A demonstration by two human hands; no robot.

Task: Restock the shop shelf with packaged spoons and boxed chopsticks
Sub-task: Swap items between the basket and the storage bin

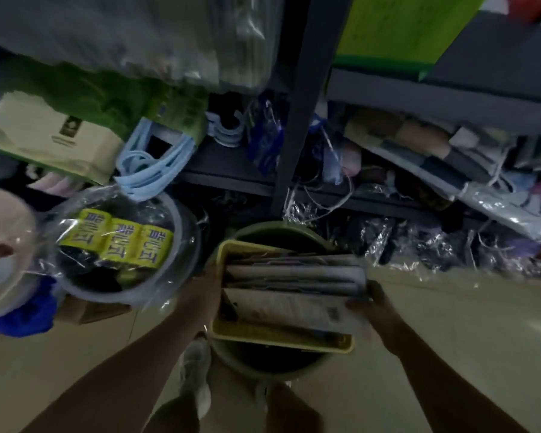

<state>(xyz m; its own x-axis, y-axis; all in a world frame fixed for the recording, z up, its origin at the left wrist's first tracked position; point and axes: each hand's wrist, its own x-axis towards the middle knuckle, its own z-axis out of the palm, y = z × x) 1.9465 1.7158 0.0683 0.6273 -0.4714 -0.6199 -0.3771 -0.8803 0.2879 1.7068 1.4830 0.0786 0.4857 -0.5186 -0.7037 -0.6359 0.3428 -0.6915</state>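
Observation:
A yellow rectangular basket rests on top of a round green bucket on the floor. Flat pale boxes and packets lie stacked inside it; blur hides their labels. My left hand grips the basket's left wall. My right hand holds the right end of the stack of boxes, fingers curled over it. The dark metal shelf stands behind the basket, its low boards crowded with wrapped goods.
A clear plastic tub with yellow-labelled packs sits left of the basket. Light blue hangers and a beige box lie above it. Wrapped textiles fill the right shelf. A shelf post rises behind the bucket. My shoe is below.

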